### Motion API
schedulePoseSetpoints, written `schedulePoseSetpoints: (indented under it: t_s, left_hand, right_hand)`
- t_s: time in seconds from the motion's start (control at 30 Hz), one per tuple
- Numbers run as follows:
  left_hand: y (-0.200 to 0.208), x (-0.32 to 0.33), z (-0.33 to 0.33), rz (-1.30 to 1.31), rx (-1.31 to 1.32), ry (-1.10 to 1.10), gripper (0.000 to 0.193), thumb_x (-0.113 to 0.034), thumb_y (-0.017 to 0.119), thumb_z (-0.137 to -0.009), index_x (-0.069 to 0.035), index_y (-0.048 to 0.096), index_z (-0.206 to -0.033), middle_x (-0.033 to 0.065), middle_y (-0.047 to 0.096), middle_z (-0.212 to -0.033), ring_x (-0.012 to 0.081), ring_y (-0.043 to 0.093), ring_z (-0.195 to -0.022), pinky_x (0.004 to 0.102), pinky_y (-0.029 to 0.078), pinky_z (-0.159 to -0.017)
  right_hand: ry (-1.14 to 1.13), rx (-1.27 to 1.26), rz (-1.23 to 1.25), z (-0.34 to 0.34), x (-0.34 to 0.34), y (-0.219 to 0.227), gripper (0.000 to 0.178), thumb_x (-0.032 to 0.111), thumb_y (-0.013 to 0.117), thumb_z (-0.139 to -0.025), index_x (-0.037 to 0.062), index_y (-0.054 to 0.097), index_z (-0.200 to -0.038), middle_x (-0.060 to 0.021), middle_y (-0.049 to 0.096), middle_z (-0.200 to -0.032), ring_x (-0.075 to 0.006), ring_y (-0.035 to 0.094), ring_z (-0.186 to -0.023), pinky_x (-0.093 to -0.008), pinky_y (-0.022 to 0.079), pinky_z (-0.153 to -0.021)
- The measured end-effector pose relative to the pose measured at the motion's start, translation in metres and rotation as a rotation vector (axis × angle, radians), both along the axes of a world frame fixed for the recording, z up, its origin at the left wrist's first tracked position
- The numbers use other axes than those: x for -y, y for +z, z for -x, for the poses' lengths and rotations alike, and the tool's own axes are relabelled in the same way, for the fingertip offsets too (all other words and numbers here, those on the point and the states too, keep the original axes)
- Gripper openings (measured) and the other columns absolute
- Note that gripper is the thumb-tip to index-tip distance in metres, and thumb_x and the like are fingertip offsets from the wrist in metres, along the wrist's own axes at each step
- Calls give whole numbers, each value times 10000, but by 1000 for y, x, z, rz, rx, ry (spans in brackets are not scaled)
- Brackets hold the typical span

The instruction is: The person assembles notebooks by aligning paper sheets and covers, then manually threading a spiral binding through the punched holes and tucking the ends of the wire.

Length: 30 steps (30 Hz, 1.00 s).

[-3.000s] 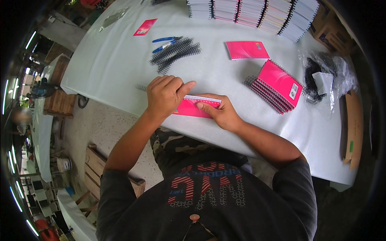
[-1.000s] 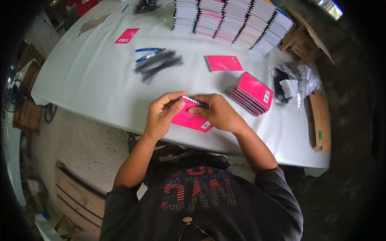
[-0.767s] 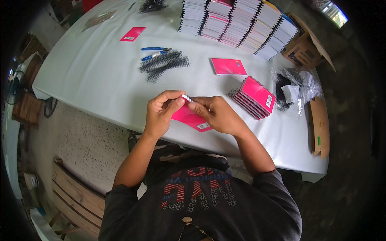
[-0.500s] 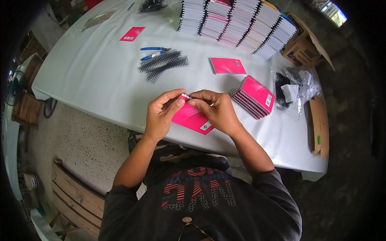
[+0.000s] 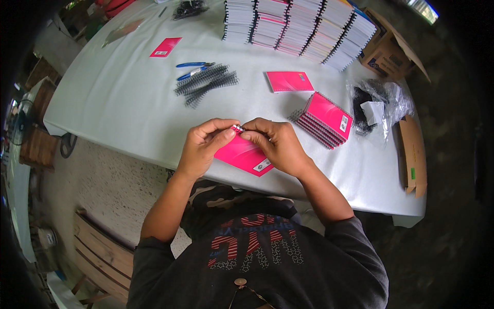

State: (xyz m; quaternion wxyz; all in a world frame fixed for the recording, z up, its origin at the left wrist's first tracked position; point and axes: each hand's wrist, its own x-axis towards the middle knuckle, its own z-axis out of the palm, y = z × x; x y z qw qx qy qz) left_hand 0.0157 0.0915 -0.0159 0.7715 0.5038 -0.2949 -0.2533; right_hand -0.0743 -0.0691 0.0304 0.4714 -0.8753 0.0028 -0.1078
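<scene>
A pink-covered notebook (image 5: 241,154) is held at a slant over the table's near edge. My left hand (image 5: 201,147) pinches its upper corner between thumb and fingers, where white page edges show. At that same corner, the thumb and forefinger of my right hand (image 5: 280,147) are closed on a dark spiral binding coil (image 5: 243,130). Most of the coil is hidden behind the right fingers. Right of my hands stands a stack of pink spiral notebooks (image 5: 329,116), coil ends sticking out on its left. Beyond my hands lie several loose black coils (image 5: 208,82).
Blue-handled pliers (image 5: 193,69) lie beside the coils on the white-covered table (image 5: 113,98). Two more pink booklets, one at centre (image 5: 289,81) and one far left (image 5: 165,47), lie flat. Tall stacks of bound books (image 5: 298,26), a carton (image 5: 388,54) and a plastic bag (image 5: 383,108) stand beyond.
Both hands stay at the notebook's corner, with only a slight shift of the fingers along the coil. The notebook tilts a little differently. The whole view has turned slightly.
</scene>
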Motion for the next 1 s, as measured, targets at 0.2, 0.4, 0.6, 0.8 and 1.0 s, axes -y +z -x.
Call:
schedulePoseSetpoints:
  t_s: [0.2, 0.4, 0.6, 0.8, 1.0]
  left_hand:
    - [7, 2, -19, -70, 23, -285, 97, -42, 625, -823, 6, 593, -902, 13, 593, -842, 62, 545, -800, 205, 448, -718]
    - [6, 23, -20, -291, 156, -343, 306, -105, 686, -781, 0, 548, -1033, 44, 592, -912, 86, 548, -827, 228, 442, -743]
    - [37, 73, 0, -177, 343, -332, 587, -206, 646, -851, 6, 340, -1305, 151, 554, -1103, 178, 538, -1014, 296, 415, -888]
    - [47, 169, 29, -93, 200, -276, 538, -182, 591, -884, -2, 338, -1324, 116, 592, -1072, 130, 555, -967, 258, 436, -824]
    - [29, 255, 7, -260, 435, 97, 233, -185, 675, -816, -12, 630, -965, 95, 651, -916, 134, 587, -880, 278, 456, -773]
  right_hand:
    - [-21, 137, 86, 13, 4, -4, 136, 121, 654, -793, 24, 645, -888, -154, 638, -737, -309, 607, -632, -337, 478, -578]
    - [-112, 234, 298, 32, 17, -9, 124, 128, 682, -770, 52, 643, -859, -143, 616, -684, -291, 597, -621, -325, 473, -561]
    - [-495, 379, -457, 51, 58, 3, 132, 85, 645, -837, -7, 581, -906, -5, 592, -811, -58, 534, -755, -209, 437, -662]
    - [-816, 939, -761, 54, 112, -11, 317, 100, 635, -847, 23, 486, -1117, -30, 567, -823, -79, 528, -765, -223, 431, -685]
    - [-1254, 619, -108, 66, 124, -68, 415, 201, 683, -803, 12, 483, -1115, -122, 539, -955, -212, 490, -922, -343, 373, -843]
